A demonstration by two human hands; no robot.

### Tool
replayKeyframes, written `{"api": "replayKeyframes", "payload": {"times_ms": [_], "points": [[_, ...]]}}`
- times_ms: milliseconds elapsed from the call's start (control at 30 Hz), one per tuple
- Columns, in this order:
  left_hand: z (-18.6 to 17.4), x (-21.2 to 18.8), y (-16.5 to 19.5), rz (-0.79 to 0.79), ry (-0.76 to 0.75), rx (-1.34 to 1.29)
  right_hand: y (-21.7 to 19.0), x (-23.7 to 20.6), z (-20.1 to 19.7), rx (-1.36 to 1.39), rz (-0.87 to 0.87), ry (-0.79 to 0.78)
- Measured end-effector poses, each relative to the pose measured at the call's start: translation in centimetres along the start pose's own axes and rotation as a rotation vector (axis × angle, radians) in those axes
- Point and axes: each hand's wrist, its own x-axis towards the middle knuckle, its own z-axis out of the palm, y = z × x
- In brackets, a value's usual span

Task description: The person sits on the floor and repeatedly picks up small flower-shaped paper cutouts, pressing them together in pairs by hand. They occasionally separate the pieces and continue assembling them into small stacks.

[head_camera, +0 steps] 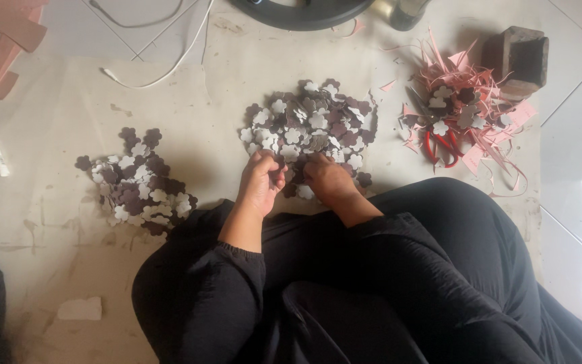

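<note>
Head view: both hands meet at the 6 o'clock edge of the centre flower pile [308, 125] on the floor. Left hand [261, 182] fingers pinch a dark flower [278, 176]; right hand [328, 178] fingers curl, contents unclear. Second pile [136, 182] lies at 9 o'clock.

Both arms in black sleeves reach forward, wrists bare. The left hand [261, 180] curls loosely, fingers bent under. The right hand [327, 177] lies knuckles up just beside it, fingertips tucked down.
</note>
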Motion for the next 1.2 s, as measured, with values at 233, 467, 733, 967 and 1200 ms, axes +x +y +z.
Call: {"api": "replayKeyframes", "payload": {"times_ms": [233, 467, 733, 967, 1200], "points": [[0.1, -0.5, 0.2, -0.101, -0.038, -0.062, 0.0, 0.0, -1.6, 0.346, 0.245, 0.032], [1.1, -0.4, -1.3, 0.013, -0.112, 0.345, 1.8, -0.4, -4.3, 1.276, 0.487, 0.024], [2.1, -1.6, -1.8, 0.285, -0.098, 0.637, -0.4, -0.5, -4.6, 0.852, 0.595, -0.049], [2.9, -2.8, -1.2, 0.385, -0.003, 0.689, 1.0, -0.4, -4.5, 1.422, 0.649, 0.005], [2.7, -2.4, -1.3, 0.465, -0.088, 0.571, 0.9, -0.6, -4.1, 1.295, 0.507, -0.084]]}}
